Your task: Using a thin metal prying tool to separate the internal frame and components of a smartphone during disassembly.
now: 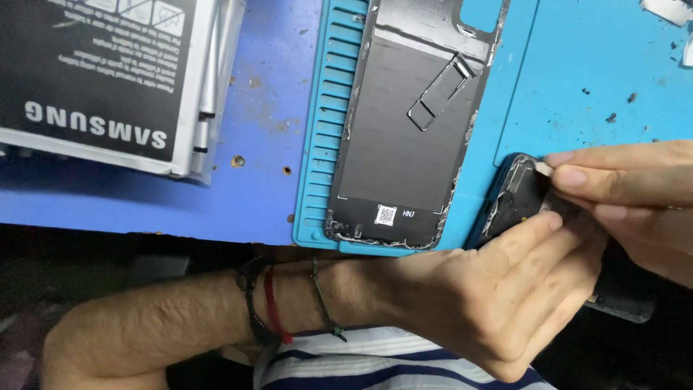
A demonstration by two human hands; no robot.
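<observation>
The opened phone (pixel 521 196) lies at the near edge of the blue mat (pixel 577 87), under both hands. The left hand (pixel 498 289) grips it from below, while the right hand (pixel 635 195) pinches a small white tab (pixel 543 168) at its top corner. A detached back cover (pixel 411 123) lies just beside it.

Blue bench (pixel 260 180) carrying a ribbed teal mat (pixel 577 65), plus stacked battery packs (pixel 101 79) at upper left corner.

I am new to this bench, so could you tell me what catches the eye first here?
Both hands, left and right, grip a dark phone at the lower right edge of the blue mat. A detached back cover lies inner side up at the centre. Flat battery packs are stacked at the upper left.
</observation>
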